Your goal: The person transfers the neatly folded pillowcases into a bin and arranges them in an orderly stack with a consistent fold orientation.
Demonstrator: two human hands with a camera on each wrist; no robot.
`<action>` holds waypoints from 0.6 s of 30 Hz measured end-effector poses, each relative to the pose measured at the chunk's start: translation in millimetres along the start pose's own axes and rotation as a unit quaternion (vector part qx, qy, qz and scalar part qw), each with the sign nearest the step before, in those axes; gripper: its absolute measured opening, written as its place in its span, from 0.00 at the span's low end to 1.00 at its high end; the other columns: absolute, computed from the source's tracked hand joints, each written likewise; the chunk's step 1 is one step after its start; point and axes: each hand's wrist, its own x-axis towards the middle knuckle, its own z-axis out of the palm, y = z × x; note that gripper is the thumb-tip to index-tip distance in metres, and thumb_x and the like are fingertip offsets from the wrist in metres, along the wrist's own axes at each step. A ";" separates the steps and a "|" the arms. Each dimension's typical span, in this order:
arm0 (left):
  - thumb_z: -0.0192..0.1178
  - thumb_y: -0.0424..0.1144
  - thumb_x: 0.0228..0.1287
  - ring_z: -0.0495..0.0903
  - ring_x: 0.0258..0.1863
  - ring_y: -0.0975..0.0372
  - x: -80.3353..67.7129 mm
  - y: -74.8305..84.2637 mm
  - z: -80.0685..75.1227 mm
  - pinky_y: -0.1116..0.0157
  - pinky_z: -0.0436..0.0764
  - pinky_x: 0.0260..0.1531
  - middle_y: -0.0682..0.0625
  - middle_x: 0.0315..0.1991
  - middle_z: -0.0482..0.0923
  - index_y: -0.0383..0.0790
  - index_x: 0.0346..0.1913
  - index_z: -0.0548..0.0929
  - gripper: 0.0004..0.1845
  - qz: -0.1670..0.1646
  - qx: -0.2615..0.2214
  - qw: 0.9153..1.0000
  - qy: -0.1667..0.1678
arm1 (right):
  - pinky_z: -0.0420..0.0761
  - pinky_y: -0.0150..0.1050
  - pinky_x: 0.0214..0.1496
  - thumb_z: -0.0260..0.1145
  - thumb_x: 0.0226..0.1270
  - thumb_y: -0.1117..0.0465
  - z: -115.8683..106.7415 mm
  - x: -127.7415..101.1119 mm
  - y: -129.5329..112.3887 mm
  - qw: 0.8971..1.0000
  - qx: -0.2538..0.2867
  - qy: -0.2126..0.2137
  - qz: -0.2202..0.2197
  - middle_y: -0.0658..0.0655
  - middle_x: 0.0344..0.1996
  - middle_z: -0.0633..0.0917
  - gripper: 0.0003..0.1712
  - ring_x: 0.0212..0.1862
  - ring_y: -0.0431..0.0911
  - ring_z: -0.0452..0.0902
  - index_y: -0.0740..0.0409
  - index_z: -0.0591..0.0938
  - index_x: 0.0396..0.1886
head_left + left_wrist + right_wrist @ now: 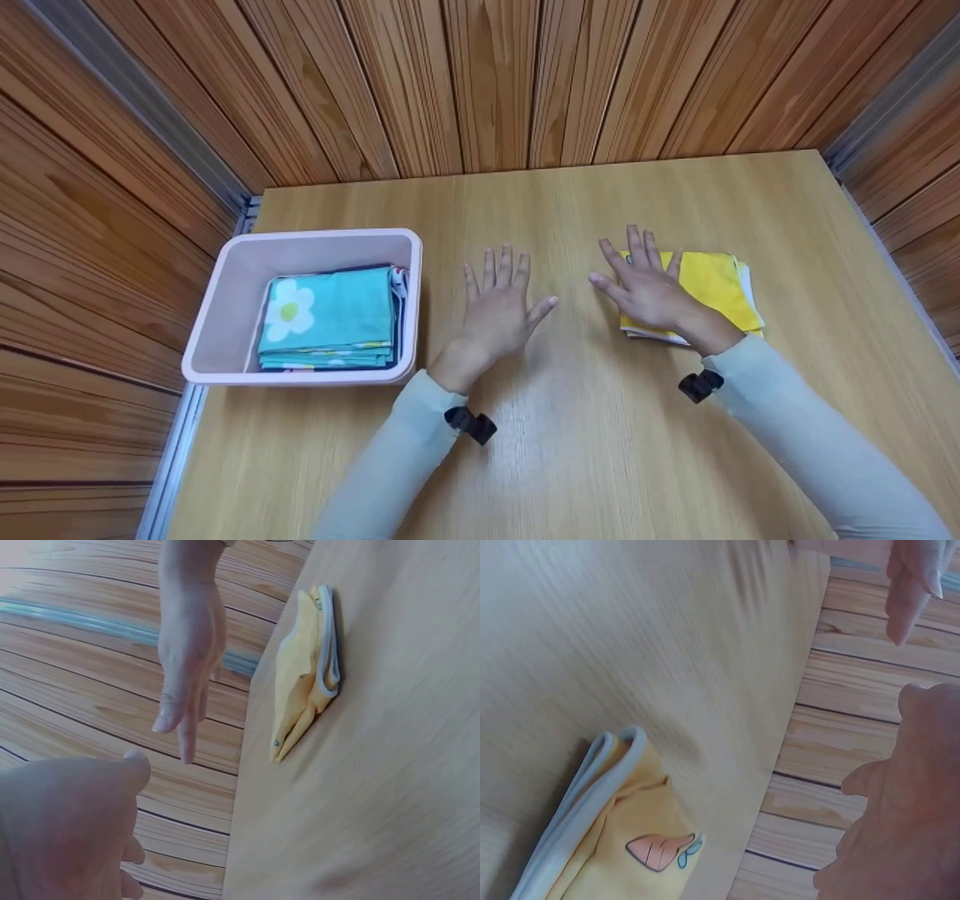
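Note:
A folded yellow cloth with white edging lies on the right part of the table. Its carrot print shows in the right wrist view, on the yellow face of the cloth. Over the cloth's left part is my right hand, fingers spread and straight; the wrist views show it raised off the cloth. My left hand hovers over the table between the cloth and a pale pink bin, fingers spread, holding nothing. Inside the bin, folded cloths are stacked, a teal one with a white flower on top.
The wooden table meets wood-plank walls at the back and sides. Metal rails run along the left side. The bin stands near the table's left edge. A small black device is strapped on each wrist.

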 end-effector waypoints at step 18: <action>0.36 0.66 0.78 0.35 0.81 0.46 31.2 34.1 26.1 0.42 0.38 0.76 0.41 0.83 0.36 0.42 0.83 0.47 0.42 -0.004 -0.001 1.000 -0.022 | 0.11 0.74 0.62 0.38 0.79 0.31 -17.3 -10.4 30.7 0.998 0.050 0.010 0.032 0.68 0.77 0.21 0.48 0.75 0.66 0.09 0.56 0.40 0.83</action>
